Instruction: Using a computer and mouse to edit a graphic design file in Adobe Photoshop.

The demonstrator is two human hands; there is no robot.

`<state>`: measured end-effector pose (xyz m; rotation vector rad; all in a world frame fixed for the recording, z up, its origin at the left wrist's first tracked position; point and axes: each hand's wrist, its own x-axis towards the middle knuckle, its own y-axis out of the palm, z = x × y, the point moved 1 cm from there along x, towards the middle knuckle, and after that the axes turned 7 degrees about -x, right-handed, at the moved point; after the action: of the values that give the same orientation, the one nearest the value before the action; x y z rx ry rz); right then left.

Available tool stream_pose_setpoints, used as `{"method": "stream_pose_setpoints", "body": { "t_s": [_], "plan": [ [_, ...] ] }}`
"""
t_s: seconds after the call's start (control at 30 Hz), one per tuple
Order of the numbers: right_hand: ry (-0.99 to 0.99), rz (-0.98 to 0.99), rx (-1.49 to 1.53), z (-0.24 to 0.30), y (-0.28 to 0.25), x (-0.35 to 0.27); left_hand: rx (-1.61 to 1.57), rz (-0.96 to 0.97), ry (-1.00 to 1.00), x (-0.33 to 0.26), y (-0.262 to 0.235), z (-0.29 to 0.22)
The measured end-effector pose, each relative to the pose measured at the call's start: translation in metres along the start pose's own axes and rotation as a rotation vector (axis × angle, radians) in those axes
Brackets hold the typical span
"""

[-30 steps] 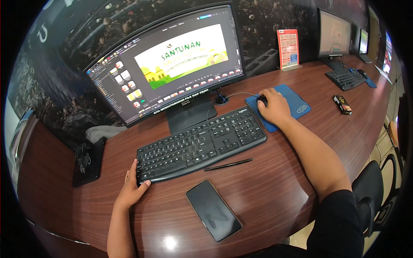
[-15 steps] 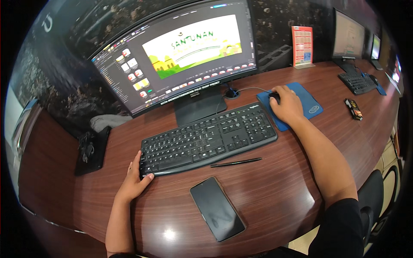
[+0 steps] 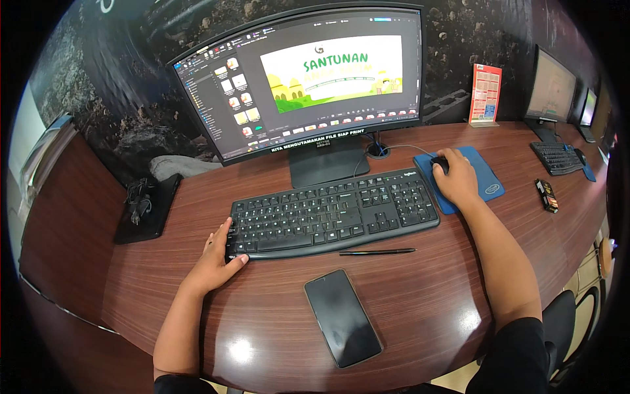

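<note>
My right hand (image 3: 459,178) is curled over a black computer mouse (image 3: 440,163) on a blue mouse pad (image 3: 482,184). At the other end of the black keyboard (image 3: 315,220), my left hand (image 3: 211,264) rests with thumb and fingers apart. Its fingers lie along the keyboard's left side, and the thumb touches the front corner. A large monitor (image 3: 338,75) stands behind the keyboard, showing a green, yellow and white banner design beside a panel of file icons. In front of the keyboard lie a thin black pen (image 3: 378,252) and a dark-screened phone (image 3: 342,318).
Left of the monitor, a flat black device (image 3: 154,217) carries a coiled cable. To the right stand a red desk calendar (image 3: 485,95), a second monitor (image 3: 551,85) and another keyboard (image 3: 556,157). A small black box (image 3: 546,196) lies nearer. A chair (image 3: 561,322) is at lower right.
The head view has shifted and tilted, so the monitor and keyboard sit further right in the picture. Both hands keep their places at the keyboard and on the mouse.
</note>
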<state>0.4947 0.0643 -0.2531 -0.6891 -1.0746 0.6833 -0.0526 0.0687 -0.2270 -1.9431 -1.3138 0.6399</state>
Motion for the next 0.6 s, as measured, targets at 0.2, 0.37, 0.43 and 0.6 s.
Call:
{"method": "stream_pose_setpoints", "body": {
  "t_s": [0.2,0.37,0.43,0.6],
  "plan": [
    [-0.003,0.009,-0.015,-0.0005,0.0005,0.0002,0.037,0.002,-0.035,-0.0011,0.0000,-0.0041],
    [-0.019,0.009,-0.010,-0.0025,0.0021,0.0010,0.048,-0.002,0.012,-0.0001,0.0004,0.0008],
    [-0.016,0.014,-0.008,-0.0024,0.0010,0.0009,0.048,-0.001,0.000,-0.0001,0.0003,-0.0003],
    [-0.028,0.015,0.002,-0.0005,-0.0001,0.0000,0.045,0.001,-0.014,-0.0010,0.0003,-0.0001]
  ]
}}
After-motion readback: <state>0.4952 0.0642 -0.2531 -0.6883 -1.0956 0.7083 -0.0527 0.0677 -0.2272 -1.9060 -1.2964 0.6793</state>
